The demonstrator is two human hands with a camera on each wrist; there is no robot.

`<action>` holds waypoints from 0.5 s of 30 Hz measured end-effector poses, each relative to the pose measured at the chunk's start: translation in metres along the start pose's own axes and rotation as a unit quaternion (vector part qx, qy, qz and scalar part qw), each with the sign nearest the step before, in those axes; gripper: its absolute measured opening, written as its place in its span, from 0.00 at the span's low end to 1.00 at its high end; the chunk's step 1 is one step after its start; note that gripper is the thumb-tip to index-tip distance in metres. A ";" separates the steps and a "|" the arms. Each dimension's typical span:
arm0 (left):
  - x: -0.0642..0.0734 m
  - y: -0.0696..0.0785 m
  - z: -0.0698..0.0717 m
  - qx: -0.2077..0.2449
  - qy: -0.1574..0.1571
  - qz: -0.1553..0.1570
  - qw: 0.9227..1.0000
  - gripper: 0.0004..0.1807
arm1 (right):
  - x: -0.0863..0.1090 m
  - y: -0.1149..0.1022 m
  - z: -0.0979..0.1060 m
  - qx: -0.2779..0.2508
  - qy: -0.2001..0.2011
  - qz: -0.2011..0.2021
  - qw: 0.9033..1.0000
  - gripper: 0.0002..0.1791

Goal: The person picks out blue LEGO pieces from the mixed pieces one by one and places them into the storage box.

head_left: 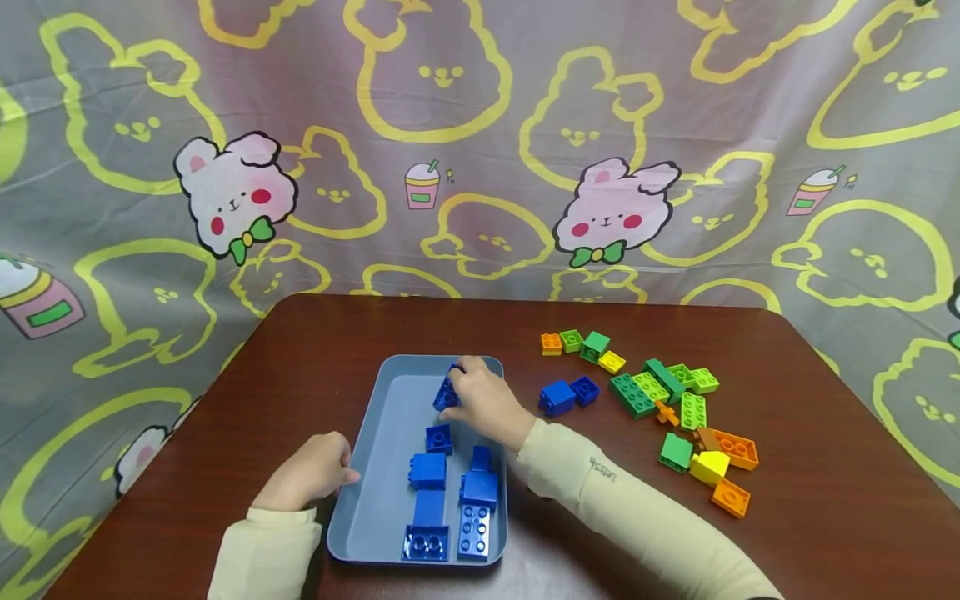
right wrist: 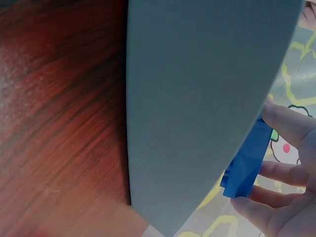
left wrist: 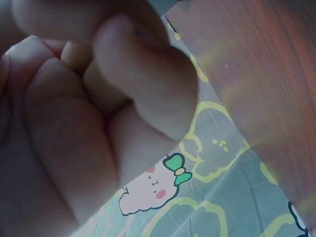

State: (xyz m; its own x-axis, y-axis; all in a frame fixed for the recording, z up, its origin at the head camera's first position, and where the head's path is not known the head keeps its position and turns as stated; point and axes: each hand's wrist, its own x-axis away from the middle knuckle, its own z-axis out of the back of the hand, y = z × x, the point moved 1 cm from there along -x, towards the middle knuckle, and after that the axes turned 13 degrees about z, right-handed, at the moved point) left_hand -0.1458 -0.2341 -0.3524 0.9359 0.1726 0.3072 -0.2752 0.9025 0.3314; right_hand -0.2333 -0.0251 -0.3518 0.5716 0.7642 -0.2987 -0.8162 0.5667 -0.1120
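Observation:
In the head view my right hand (head_left: 483, 400) is over the far right part of a grey-blue tray (head_left: 382, 467). It pinches a blue toy building brick (head_left: 447, 393), held tilted. The right wrist view shows the thumb and fingers on opposite edges of that brick (right wrist: 249, 160), partly behind the tray wall (right wrist: 202, 98). Several other blue bricks (head_left: 427, 471) lie in the tray's right half. My left hand (head_left: 311, 471) is by the tray's left rim, fingers curled in; the left wrist view shows nothing in it. Whether it touches the rim, I cannot tell.
Two blue bricks (head_left: 557, 398) lie on the dark wooden table (head_left: 592, 533) right of the tray. Farther right are scattered green bricks (head_left: 632, 395), yellow bricks (head_left: 709, 467) and orange bricks (head_left: 731, 497). A patterned cloth (head_left: 480, 108) hangs behind the table.

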 end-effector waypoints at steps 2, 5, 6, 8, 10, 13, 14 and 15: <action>0.000 0.000 0.000 0.000 0.002 -0.002 1.000 0.15 | -0.001 -0.001 -0.001 0.001 0.000 0.001 1.000 0.28; 0.001 0.000 0.000 -0.001 0.002 0.000 1.000 0.15 | -0.003 -0.001 -0.002 0.000 -0.003 0.002 1.000 0.28; 0.001 0.000 0.000 -0.002 0.002 0.000 1.000 0.15 | -0.004 -0.001 -0.003 0.000 -0.005 0.002 1.000 0.28; 0.001 0.000 0.000 -0.001 0.002 0.001 1.000 0.15 | -0.006 -0.001 -0.004 -0.002 -0.010 0.000 1.000 0.28; 0.001 0.000 0.000 0.000 0.002 0.001 1.000 0.15 | -0.008 -0.002 -0.006 -0.001 -0.017 -0.003 1.000 0.28; 0.001 0.000 0.000 0.002 0.001 0.001 1.000 0.15 | -0.012 -0.001 -0.009 0.008 -0.026 -0.008 1.000 0.28; 0.001 0.000 0.000 0.002 0.002 0.000 1.000 0.15 | -0.013 -0.002 -0.010 0.012 -0.029 -0.010 0.999 0.28; 0.001 0.000 0.000 0.002 0.002 -0.001 1.000 0.15 | -0.014 -0.002 -0.011 0.017 -0.032 -0.011 0.999 0.28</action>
State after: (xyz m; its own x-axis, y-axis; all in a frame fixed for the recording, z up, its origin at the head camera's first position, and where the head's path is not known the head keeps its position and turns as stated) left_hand -0.1452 -0.2341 -0.3522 0.9372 0.1731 0.3030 -0.2747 0.9013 0.3349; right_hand -0.2406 -0.0403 -0.3578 0.5940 0.7692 -0.2355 -0.8010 0.5926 -0.0848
